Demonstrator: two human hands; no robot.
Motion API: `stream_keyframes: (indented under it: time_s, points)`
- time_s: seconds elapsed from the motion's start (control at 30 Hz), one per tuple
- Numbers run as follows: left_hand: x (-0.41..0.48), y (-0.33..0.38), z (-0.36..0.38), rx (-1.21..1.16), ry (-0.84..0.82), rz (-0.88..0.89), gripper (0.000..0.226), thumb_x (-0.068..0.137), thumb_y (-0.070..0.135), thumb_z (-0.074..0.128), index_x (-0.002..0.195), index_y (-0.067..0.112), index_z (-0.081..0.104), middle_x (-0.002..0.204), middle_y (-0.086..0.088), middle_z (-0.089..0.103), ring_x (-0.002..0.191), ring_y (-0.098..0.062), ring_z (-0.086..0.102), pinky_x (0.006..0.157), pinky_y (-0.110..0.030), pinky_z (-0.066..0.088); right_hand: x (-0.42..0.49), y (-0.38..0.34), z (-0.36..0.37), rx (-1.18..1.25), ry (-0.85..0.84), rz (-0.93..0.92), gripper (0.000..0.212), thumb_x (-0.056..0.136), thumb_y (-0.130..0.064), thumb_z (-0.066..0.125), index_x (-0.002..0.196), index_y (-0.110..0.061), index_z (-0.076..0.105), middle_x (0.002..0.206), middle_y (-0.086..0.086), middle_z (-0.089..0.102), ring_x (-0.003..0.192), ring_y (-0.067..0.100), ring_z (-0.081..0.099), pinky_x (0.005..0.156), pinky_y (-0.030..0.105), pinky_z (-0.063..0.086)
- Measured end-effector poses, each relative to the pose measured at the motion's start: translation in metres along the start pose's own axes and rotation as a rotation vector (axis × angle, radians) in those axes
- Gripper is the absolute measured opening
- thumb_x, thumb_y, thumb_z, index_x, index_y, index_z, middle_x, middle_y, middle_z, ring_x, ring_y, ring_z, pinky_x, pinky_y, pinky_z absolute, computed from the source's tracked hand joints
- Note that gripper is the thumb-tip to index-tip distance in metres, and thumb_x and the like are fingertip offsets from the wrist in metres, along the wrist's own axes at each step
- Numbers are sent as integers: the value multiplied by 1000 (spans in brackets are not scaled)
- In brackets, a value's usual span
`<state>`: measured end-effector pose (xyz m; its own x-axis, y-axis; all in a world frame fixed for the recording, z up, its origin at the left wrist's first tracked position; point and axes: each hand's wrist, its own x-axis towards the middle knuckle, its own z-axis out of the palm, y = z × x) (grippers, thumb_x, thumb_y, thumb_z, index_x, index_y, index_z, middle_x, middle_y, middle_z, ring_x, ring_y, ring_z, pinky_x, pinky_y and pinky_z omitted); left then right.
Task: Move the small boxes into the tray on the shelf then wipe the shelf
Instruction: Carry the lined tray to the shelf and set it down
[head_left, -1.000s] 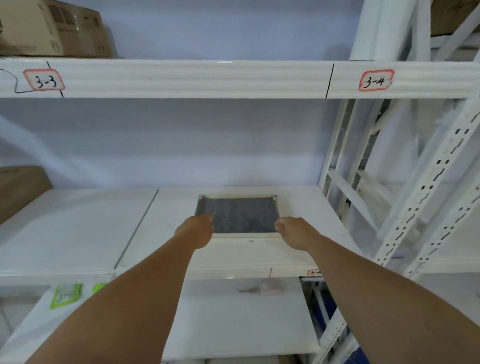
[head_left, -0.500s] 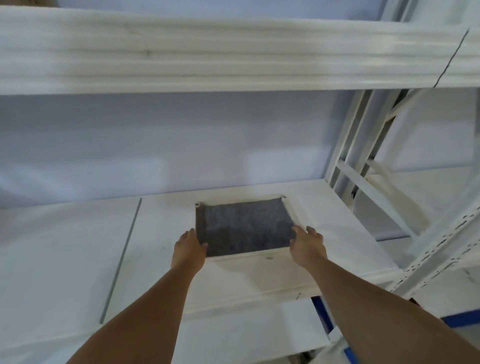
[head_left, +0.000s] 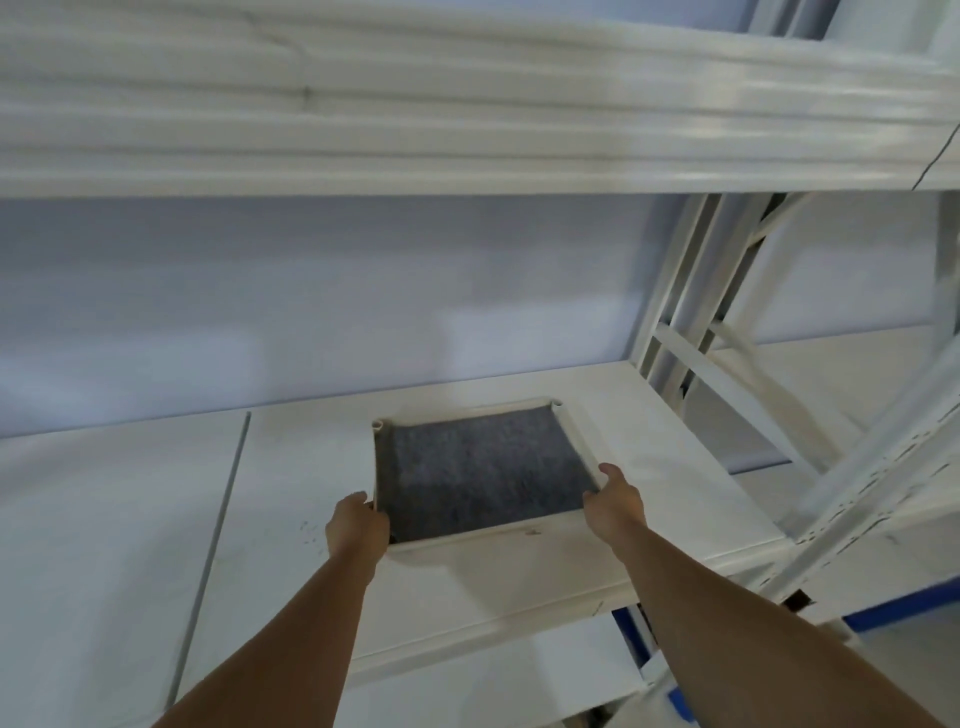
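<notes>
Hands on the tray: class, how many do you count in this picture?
2. The left hand holds the tray at its near left corner; the right hand holds its right rim near the front corner. No other hand shows.

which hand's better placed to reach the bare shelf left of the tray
Left, probably: the left hand grips the tray at its near-left corner, beside that shelf; the right hand holds the near-right corner.

Soft, cool, fairly bright light falls evenly. The tray (head_left: 577, 439) throws a faint shadow on the shelf (head_left: 311, 467) just in front of it. Above the tray, the upper beam (head_left: 467, 130) is streaked with motion blur; right of it, the uprights (head_left: 675, 312) bow and smear.
</notes>
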<state>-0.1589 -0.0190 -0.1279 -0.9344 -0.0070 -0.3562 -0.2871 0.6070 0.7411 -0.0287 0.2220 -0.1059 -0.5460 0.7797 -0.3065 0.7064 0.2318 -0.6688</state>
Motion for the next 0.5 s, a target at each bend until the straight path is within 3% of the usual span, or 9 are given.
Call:
stream_keyframes:
  time_s: [0.07, 0.13, 0.27, 0.37, 0.5]
  points:
    - [1, 4, -2, -94, -42, -58, 20, 86, -2, 48, 88, -4, 68, 92, -23, 70, 82, -37, 62, 66, -33, 43, 2, 3, -2, 74, 30, 62, 52, 97, -7, 45, 146, -18, 30, 139, 18, 40, 100, 30, 51, 81, 34, 48]
    - [-1, 8, -4, -193, -90, -80, 20, 85, -3, 52, 93, -10, 69, 73, -17, 63, 72, -32, 57, 65, -33, 40, 2, 8, -7, 149, 87, 126, 51, 96, -4, 45, 144, -14, 34, 139, 19, 38, 98, 31, 49, 80, 33, 46]
    - [-10, 16, 3, -294, -170, -53, 28, 89, -5, 48, 111, -9, 64, 87, -18, 61, 78, -31, 53, 72, -35, 41, 4, 24, -17, 279, 155, 229, 47, 93, -4, 42, 141, -6, 42, 136, 20, 48, 116, 37, 51, 90, 35, 45]
    - [-15, 22, 13, -317, -202, -3, 29, 88, -5, 48, 113, -8, 63, 92, -18, 61, 81, -32, 55, 73, -36, 43, -4, 38, -29, 383, 166, 276, 38, 90, -2, 41, 124, -2, 59, 112, 19, 61, 97, 35, 56, 78, 32, 45]
    - [-26, 36, 28, -372, -308, 53, 28, 87, -6, 49, 111, -5, 64, 88, -18, 62, 74, -30, 55, 70, -35, 43, -19, 62, -55, 488, 214, 319, 21, 92, -8, 44, 101, 1, 62, 75, 11, 53, 78, 29, 52, 69, 35, 42]
